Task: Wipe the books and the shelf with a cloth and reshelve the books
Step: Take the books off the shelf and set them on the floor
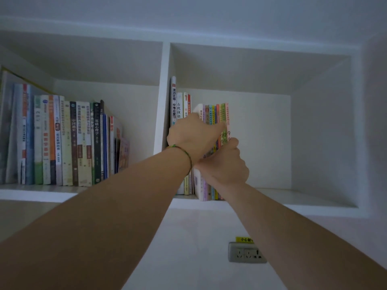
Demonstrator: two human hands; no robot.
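Both hands work the right compartment of the shelf point(272, 203); the left hand point(191, 137) and right hand point(225, 164) have fingers curled around a bunch of thin books point(217, 114) standing there; no cloth shows, so reshelving looks underway, with the left compartment's books point(62, 143) seemingly already in place.

The shelf point(165, 97) is white. The books point(217, 116) show pink, green, orange and yellow spines. A green-and-yellow braided bracelet point(184, 152) contrasts with a yellow label point(244, 239) above a grey socket point(247, 252).
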